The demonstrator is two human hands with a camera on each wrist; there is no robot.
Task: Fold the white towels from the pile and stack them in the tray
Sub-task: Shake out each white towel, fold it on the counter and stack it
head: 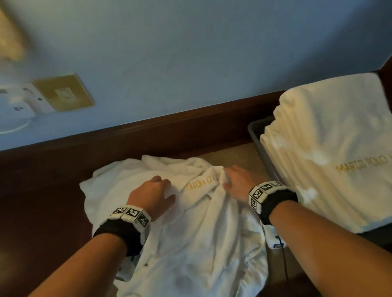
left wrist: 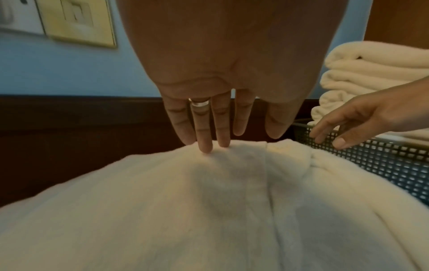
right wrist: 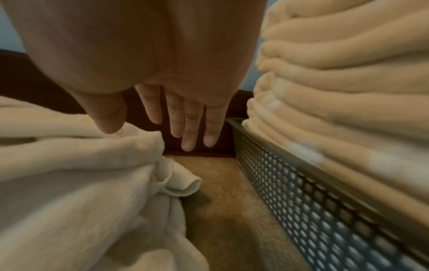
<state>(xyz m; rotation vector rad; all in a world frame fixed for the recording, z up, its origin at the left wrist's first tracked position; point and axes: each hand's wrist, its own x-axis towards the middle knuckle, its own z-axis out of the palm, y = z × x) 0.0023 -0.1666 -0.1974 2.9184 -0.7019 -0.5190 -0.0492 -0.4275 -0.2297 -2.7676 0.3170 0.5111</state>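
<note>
A crumpled pile of white towels (head: 183,235) with gold hotel lettering lies on the carpet in front of me. My left hand (head: 166,192) is on top of the pile. In the left wrist view its straight fingertips (left wrist: 205,147) press into the cloth (left wrist: 185,210). My right hand (head: 229,177) reaches over the pile's right edge with its fingers straight. Its thumb (right wrist: 106,119) touches a fold of towel (right wrist: 69,165), and the other fingers hang over the gap. To the right, a grey mesh tray (head: 255,131) holds a tall stack of folded towels (head: 338,145).
A dark wooden skirting board (head: 144,135) runs along the blue wall behind the pile. A brass switch plate (head: 62,93) and a white plug are on the wall at the left. A strip of tan carpet (right wrist: 220,220) separates the pile from the tray wall (right wrist: 301,198).
</note>
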